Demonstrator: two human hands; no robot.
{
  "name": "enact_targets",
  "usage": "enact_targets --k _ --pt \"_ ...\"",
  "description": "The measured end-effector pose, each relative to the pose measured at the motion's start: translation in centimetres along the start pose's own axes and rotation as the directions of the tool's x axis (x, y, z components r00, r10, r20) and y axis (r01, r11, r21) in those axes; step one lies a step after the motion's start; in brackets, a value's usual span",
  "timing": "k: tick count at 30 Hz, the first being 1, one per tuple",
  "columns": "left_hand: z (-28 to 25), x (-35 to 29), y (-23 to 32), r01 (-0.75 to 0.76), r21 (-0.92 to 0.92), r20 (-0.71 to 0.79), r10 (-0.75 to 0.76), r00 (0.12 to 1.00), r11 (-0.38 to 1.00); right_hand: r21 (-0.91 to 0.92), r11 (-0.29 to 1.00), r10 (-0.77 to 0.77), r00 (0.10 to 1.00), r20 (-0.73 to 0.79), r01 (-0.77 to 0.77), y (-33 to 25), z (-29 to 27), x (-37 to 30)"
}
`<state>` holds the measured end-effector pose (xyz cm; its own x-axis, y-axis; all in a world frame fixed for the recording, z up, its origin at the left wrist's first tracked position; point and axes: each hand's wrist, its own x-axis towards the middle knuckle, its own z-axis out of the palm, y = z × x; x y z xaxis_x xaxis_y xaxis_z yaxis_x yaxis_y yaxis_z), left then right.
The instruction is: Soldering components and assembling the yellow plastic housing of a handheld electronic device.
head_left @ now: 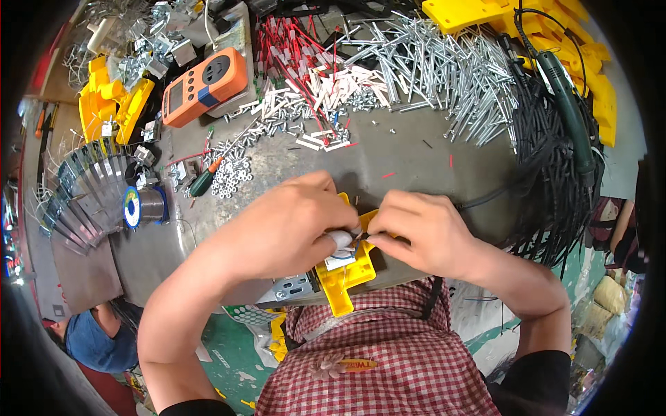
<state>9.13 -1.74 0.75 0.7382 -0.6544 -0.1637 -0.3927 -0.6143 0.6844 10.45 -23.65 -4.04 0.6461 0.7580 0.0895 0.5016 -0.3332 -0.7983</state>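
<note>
Near the front edge of the bench lies a yellow plastic housing, open side up, with a small white part inside it. My left hand reaches over its left side, fingers pinched together; a white covering shows on one fingertip. What those fingers hold is hidden. From the right, my right hand pinches a small dark end at the housing's upper part. A black cable runs out from behind this hand to the right. Both hands' fingertips nearly meet over the housing.
A slotted metal plate lies left of the housing. Farther back are nuts, a screwdriver, a solder spool, an orange meter, metal rods and red wires. A soldering iron and black cables lie right.
</note>
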Motion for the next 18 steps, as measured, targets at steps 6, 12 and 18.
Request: enact_targets --k 6,12,18 --pt "0.7 -0.1 -0.2 0.124 -0.07 -0.014 -0.125 0.992 0.99 -0.138 0.954 -0.285 0.947 -0.146 0.265 1.2 0.9 -1.1" --pt "0.7 -0.3 -0.3 0.135 -0.031 -0.008 -0.135 0.991 0.99 -0.251 0.895 -0.384 0.924 -0.005 0.37 0.9 0.3 -0.6" --pt "-0.7 -0.4 0.1 0.114 -0.109 0.087 -0.104 0.991 0.987 -0.252 0.925 -0.247 0.954 0.172 0.284 0.2 -0.4 -0.3"
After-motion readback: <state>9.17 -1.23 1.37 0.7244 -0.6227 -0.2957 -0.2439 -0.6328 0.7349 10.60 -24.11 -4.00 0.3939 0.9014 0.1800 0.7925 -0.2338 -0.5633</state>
